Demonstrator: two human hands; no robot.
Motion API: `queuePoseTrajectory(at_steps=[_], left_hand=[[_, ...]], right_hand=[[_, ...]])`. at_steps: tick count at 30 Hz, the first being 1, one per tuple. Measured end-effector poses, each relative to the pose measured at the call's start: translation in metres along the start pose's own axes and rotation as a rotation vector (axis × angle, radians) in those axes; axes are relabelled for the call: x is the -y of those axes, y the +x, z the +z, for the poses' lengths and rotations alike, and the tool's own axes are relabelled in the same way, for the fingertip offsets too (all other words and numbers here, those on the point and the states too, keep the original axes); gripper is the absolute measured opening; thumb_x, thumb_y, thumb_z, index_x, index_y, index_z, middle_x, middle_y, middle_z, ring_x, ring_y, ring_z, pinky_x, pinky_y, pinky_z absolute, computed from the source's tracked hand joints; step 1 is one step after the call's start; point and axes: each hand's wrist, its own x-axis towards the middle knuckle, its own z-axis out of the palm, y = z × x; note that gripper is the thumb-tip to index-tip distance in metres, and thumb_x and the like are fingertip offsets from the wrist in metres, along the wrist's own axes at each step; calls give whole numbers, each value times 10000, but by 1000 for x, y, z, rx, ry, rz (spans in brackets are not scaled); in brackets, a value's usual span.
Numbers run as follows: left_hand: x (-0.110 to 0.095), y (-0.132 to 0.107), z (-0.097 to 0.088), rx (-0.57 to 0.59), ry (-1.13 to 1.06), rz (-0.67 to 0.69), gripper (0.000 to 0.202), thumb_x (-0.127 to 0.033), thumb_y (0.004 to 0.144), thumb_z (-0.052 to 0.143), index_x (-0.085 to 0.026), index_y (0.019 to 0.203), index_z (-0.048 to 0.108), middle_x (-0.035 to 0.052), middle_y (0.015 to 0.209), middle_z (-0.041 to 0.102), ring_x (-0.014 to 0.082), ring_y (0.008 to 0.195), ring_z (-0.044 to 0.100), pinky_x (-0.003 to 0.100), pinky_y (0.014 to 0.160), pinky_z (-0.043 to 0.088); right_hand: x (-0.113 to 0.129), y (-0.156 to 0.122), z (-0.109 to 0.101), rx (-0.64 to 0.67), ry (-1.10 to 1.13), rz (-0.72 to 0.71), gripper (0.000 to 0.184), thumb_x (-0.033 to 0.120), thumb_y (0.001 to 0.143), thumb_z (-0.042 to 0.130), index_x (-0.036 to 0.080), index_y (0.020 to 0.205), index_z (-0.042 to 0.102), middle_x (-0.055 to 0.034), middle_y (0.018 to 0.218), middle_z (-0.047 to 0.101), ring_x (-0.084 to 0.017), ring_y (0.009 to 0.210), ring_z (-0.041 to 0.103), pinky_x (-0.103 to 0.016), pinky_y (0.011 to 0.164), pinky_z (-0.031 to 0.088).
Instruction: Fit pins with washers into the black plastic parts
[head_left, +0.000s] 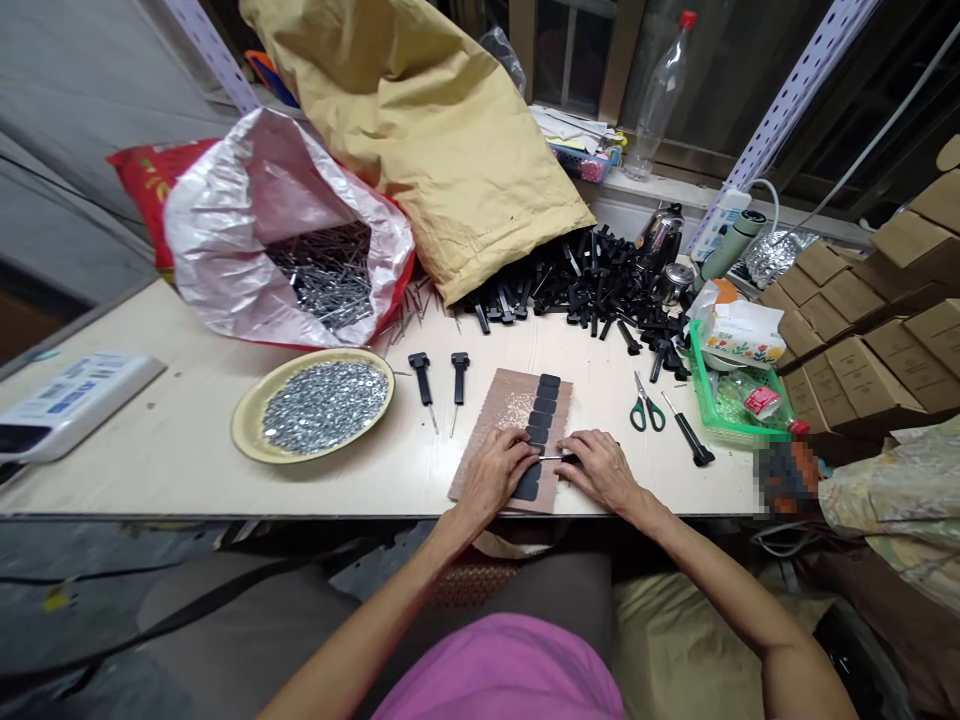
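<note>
Head view: gripping, at the dial's centre, a black-handled tool [573, 458] in the right hand [602, 470], with its shaft [550, 458] toward nine o'clock, beside the left hand [495, 468], cannot tell whether pinched there; beneath, corrugated cardboard [506, 392] with black rounded pads [541, 435]; at two, green-handled scissors [643, 398]; between nine and ten, a bowl [251, 435] of metal pieces [322, 405].

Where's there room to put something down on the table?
Bare tabletop shows between the white device and the yellow bowl, and a smaller patch between the brown board and the green-handled scissors. It's crowded along the back: the open sack, the paper sack and the heap of black pieces.
</note>
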Motion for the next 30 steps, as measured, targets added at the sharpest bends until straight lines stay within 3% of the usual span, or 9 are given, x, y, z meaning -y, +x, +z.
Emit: queuePoseTrajectory(at_steps=[4,7,10,14,16,21,23,27,30], left_hand=[[-1,0,-4,-24,-103,-85,234,-333,880,505,-228,797,697,63,928,638,204,861,583,353,762,516],[-2,2,-10,-126,-233,-247,239,-364,877,498,-233,901,696,54,942,630,195,909,610,347,812,518],[-5,3,-15,-231,-341,-418,292,-403,876,475,-217,988,670,55,959,629,186,889,629,336,790,532],[-7,3,-15,-245,-441,-524,347,-439,850,489,-196,1056,630,60,971,623,161,774,641,307,684,551],[-7,3,-14,-263,-469,-556,365,-448,843,493,-193,1076,614,56,954,620,146,721,634,295,646,550],[-7,3,-12,-284,-508,-611,387,-437,836,506,-169,1102,587,47,896,617,135,682,628,287,646,545],[-8,3,-11,-294,-512,-621,392,-435,833,510,-162,1106,583,48,894,618,133,674,627,287,653,542],[-10,4,-13,-314,-537,-648,407,-442,844,491,-148,1113,573,42,851,614,124,626,610,287,629,537],[-13,5,-15,-295,-554,-657,425,-440,857,474,-138,1144,558,27,789,607,123,613,604,286,622,535]], right_hand=[[5,-8,7,-29,-107,-66,182,237,947,454,199,902,626,-39,822,647,-164,733,534,-295,660,381],[3,-3,12,-62,-137,-29,207,204,945,444,184,831,615,-43,795,638,-159,726,539,-289,646,386],[-15,15,11,-67,-146,51,190,183,937,453,170,824,605,-58,804,624,-161,734,548,-280,645,413],[-39,37,5,-6,-82,92,191,156,935,435,159,823,590,-64,809,597,-157,741,552,-267,633,449],[-38,35,5,29,-40,27,231,144,946,395,162,810,580,-56,790,584,-148,716,543,-260,606,447],[-17,15,9,114,23,-378,262,166,959,371,180,786,567,-21,688,529,-144,650,502,-266,565,413],[-19,18,10,77,7,-326,262,155,958,368,173,784,564,-25,692,528,-145,640,495,-263,546,409],[-33,34,13,-14,-53,-74,253,147,956,357,155,803,558,-55,759,549,-154,681,506,-260,555,433],[-35,36,15,-8,-90,-77,260,156,959,352,165,798,556,-51,758,545,-159,705,507,-260,570,440]])
